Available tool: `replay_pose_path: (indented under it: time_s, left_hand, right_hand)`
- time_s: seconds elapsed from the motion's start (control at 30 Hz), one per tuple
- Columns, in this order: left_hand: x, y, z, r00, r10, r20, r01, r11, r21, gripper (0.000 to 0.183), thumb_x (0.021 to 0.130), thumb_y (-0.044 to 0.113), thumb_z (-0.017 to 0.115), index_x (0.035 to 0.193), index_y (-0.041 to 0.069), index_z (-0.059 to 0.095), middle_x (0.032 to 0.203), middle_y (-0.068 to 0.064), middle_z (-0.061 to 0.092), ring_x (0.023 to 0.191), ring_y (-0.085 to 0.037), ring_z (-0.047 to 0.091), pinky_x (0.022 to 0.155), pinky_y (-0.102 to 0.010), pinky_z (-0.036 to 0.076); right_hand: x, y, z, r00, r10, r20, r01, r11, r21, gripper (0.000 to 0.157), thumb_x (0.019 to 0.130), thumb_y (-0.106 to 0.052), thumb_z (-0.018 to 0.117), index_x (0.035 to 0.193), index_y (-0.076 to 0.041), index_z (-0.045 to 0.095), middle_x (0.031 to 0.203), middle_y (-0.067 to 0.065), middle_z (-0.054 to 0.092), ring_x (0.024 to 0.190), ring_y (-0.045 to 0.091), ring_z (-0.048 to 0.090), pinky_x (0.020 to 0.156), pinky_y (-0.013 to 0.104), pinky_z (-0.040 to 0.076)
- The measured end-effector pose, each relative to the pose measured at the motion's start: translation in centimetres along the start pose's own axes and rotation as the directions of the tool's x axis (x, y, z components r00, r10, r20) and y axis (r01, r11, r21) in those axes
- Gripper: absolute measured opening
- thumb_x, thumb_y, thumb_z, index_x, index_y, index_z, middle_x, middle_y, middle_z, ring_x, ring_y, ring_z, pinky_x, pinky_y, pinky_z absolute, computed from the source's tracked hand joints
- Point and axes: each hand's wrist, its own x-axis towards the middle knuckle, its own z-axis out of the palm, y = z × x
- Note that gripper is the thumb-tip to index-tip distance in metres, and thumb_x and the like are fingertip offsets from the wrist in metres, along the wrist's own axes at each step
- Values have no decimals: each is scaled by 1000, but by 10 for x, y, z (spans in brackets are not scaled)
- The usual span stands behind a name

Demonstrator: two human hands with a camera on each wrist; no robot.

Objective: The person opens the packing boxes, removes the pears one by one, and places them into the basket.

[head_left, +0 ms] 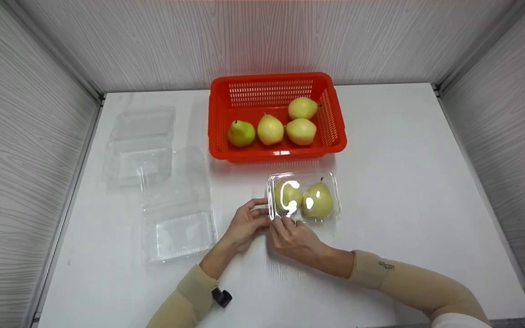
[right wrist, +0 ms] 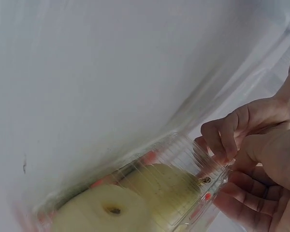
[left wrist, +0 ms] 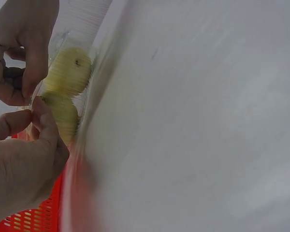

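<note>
A closed clear plastic clamshell box (head_left: 309, 176) with two green-yellow pears (head_left: 318, 200) inside sits on the white table, in front of the basket. My left hand (head_left: 245, 226) holds its left side near the front corner, thumb and fingertips at the rim. At that same corner, my right hand (head_left: 295, 239) pinches the edge with curled fingers. The left wrist view has both hands, left (left wrist: 26, 166) and right (left wrist: 21, 46), meeting at the rim. In the right wrist view, pears (right wrist: 104, 210) show through the ribbed wall, and the right fingers partly hide the corner.
A red plastic basket (head_left: 278, 155) at the back holds several pears (head_left: 270, 130). Left of my hands lie open clear clamshell boxes, one nearer (head_left: 178, 209) and one farther back (head_left: 139, 148), partly overlapping. Grey wood-grain panels (head_left: 262, 41) enclose the table's back and sides.
</note>
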Motion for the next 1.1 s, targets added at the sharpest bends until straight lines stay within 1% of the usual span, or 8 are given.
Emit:
replay_pose_path:
  time_s: [0.07, 0.3, 0.47, 0.57, 0.73, 0.9, 1.03, 1.1]
  left_hand:
    - [0, 0, 0, 1000, -1, 4, 1, 1000, -6, 52, 92, -14, 61, 141, -6, 45, 102, 2, 72, 84, -9, 71, 71, -20, 61]
    - [1, -2, -2, 1000, -3, 17, 3, 1000, -29, 51, 93, -14, 60, 140, -3, 45, 101, 3, 72, 81, -9, 72, 72, -21, 62]
    - [2, -2, 1, 1000, 4, 3, -4, 999, -41, 53, 92, -15, 60, 141, -5, 45, 100, 3, 72, 83, -9, 72, 73, -21, 62]
    - [2, -2, 2, 1000, 12, -2, -12, 999, -48, 53, 92, -15, 61, 141, -6, 44, 99, 2, 72, 83, -9, 72, 73, -22, 62]
    - [1, -5, 4, 1000, 15, -15, -16, 998, -68, 55, 91, -16, 60, 142, -5, 44, 100, 2, 71, 85, -9, 71, 73, -22, 62]
    - [-1, -8, 4, 999, 17, -32, -20, 996, -90, 58, 90, -17, 58, 144, -5, 42, 102, 1, 68, 89, -10, 70, 78, -24, 63]
    - [0, -8, 3, 999, 19, -49, -24, 995, -98, 60, 89, -18, 57, 145, -6, 42, 102, 1, 67, 90, -10, 70, 82, -25, 64]
    - [0, -7, 2, 999, 17, -45, -21, 996, -91, 60, 89, -17, 58, 146, -6, 42, 102, 2, 67, 88, -9, 70, 82, -25, 64]
  right_hand:
    - [0, 1, 1, 1000, -9, -10, 9, 1000, -2, 44, 107, -3, 34, 84, -12, 70, 78, 0, 58, 62, 10, 52, 45, 21, 45]
    - [-3, 5, 6, 998, -27, -63, 29, 999, 29, 40, 108, -5, 39, 85, -11, 71, 80, 0, 61, 62, 10, 51, 45, 21, 42]
    - [-6, 9, 9, 996, -46, -82, 47, 999, 11, 40, 107, -6, 38, 89, -11, 73, 83, 0, 62, 64, 9, 52, 46, 21, 43]
    - [-7, 11, 11, 995, -58, -86, 58, 998, 1, 40, 106, -5, 38, 88, -11, 73, 81, -1, 61, 63, 8, 52, 47, 21, 44]
    - [-9, 14, 13, 990, -79, -119, 80, 997, 3, 39, 105, -4, 39, 85, -11, 72, 79, -1, 60, 62, 8, 53, 46, 20, 43]
    - [-6, 19, 11, 987, -57, -149, 60, 998, 18, 37, 107, -10, 41, 89, -11, 73, 80, -1, 63, 64, 8, 58, 46, 18, 43]
    - [-4, 23, 8, 990, -34, -138, 41, 998, 48, 35, 107, -12, 41, 91, -11, 72, 81, 0, 64, 66, 9, 61, 44, 17, 43]
    - [-4, 25, 8, 990, -27, -137, 36, 997, 63, 34, 106, -11, 41, 91, -12, 72, 81, 0, 64, 66, 9, 61, 44, 17, 42]
